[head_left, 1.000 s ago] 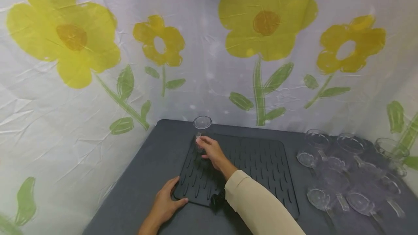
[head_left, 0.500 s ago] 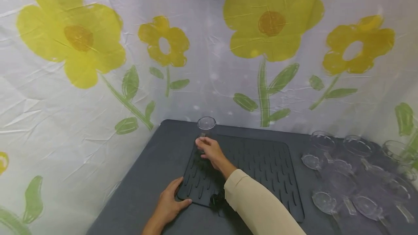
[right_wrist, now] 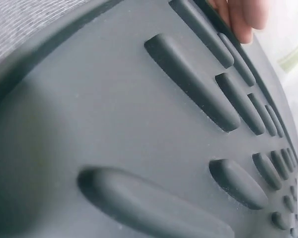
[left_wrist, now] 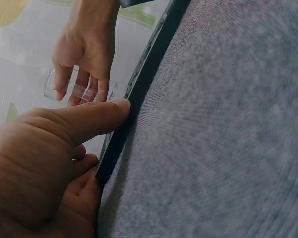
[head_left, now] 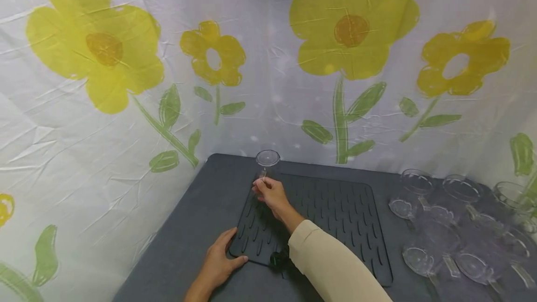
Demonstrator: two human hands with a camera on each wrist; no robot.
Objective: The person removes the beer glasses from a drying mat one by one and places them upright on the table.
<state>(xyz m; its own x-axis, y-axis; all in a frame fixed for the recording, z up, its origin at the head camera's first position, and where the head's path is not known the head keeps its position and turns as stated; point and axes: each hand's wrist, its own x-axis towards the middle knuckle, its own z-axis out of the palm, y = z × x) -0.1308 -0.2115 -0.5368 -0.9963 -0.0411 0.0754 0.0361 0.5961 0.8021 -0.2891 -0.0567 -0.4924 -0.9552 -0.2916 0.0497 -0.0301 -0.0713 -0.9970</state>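
Observation:
A clear glass mug (head_left: 268,158) stands at the far left corner of a dark ridged drying mat (head_left: 335,209). My right hand (head_left: 271,197) pinches its handle (head_left: 263,174) between thumb and fingers. Clear glass (left_wrist: 50,85) also shows beside that hand in the left wrist view. At the mat's near left corner rests my left hand (head_left: 218,261), its thumb (left_wrist: 99,116) extended along the front edge and its fingers by the left side. The right wrist view holds mostly the mat's raised ridges (right_wrist: 191,82); the mug is not plain there.
Several clear glass mugs (head_left: 419,260) with handles crowd the right side of the grey table (head_left: 184,227), beside the mat. A curtain (head_left: 260,83) printed with yellow flowers rises behind the table. A small black object (head_left: 278,261) shows under the right sleeve (head_left: 331,260).
The whole head view has shifted slightly, so everything appears a little further right. My right hand still holds the mug's handle, and my left hand keeps its place at the mat's corner.

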